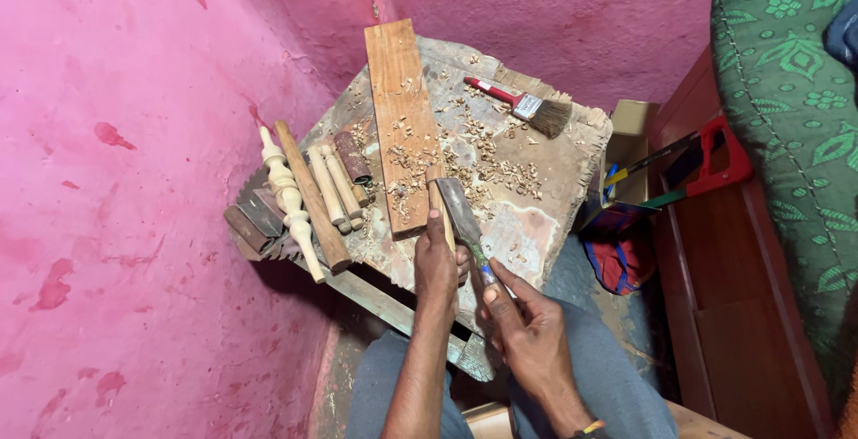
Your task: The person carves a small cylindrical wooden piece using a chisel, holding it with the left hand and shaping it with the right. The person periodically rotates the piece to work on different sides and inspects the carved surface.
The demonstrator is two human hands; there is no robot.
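I log: left hand (437,265) wrapped around a slim wooden stick (439,206) at the workbench's (554,166) near edge; right hand (527,327), fingers curled, pinching a chisel (465,220) laid against that stick, beside the plank (402,122).

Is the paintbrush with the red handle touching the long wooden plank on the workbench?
Apart. The head view shows the paintbrush lying to the right of the plank, with a strip of shaving-strewn workbench plainly visible between them.

One plank (402,122), one paintbrush (527,106), perhaps four turned spindles (288,198).
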